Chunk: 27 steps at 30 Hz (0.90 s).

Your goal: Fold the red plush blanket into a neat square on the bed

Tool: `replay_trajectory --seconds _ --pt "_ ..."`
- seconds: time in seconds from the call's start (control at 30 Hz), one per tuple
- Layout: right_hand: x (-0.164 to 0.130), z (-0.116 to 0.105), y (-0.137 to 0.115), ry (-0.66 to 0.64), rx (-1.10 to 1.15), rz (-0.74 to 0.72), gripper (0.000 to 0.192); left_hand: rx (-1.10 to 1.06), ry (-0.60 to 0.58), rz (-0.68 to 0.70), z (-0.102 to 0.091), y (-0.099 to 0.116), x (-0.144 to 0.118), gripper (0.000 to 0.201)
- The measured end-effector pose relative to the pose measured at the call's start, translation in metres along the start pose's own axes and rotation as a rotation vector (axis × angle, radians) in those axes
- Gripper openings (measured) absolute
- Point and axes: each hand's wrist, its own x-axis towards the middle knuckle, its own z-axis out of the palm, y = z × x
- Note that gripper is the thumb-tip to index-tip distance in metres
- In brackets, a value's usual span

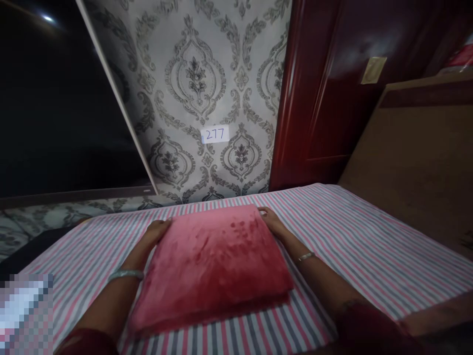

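A folded pink-red plush cloth [216, 261] lies flat in a thick, roughly square bundle on the striped sheet [325, 231]. Its pile shows darker red smudges and brushed patches. At the far left corner my left hand [158, 230] grips the bundle's edge, its fingertips partly hidden against the fabric. On the opposite side my right hand [271, 220] is closed around the far right corner with curled fingers. The layered near edge of the fold faces me. A bangle [126, 274] circles my left wrist, and a thin bracelet [306, 256] my right.
Behind the sheet stands a patterned wallpaper wall [195, 162] with a paper label reading 277 [215, 133]. A large dark screen [66, 108] fills the left. A dark red wooden panel [314, 98] and a brown board [417, 162] stand at the right.
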Motion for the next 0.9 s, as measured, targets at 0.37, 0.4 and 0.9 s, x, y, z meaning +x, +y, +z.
replay_trajectory --seconds 0.37,0.4,0.9 --pt "-0.118 -0.042 0.015 -0.334 0.181 -0.113 0.035 -0.551 -0.209 0.004 -0.014 -0.042 -0.122 0.05" --pt "-0.121 -0.042 0.017 -0.294 0.185 -0.089 0.035 -0.578 -0.168 -0.02 -0.014 -0.041 -0.125 0.05" --pt "-0.195 -0.065 0.039 -0.325 0.291 0.005 0.048 -0.474 -0.105 0.047 -0.024 -0.081 -0.222 0.065"
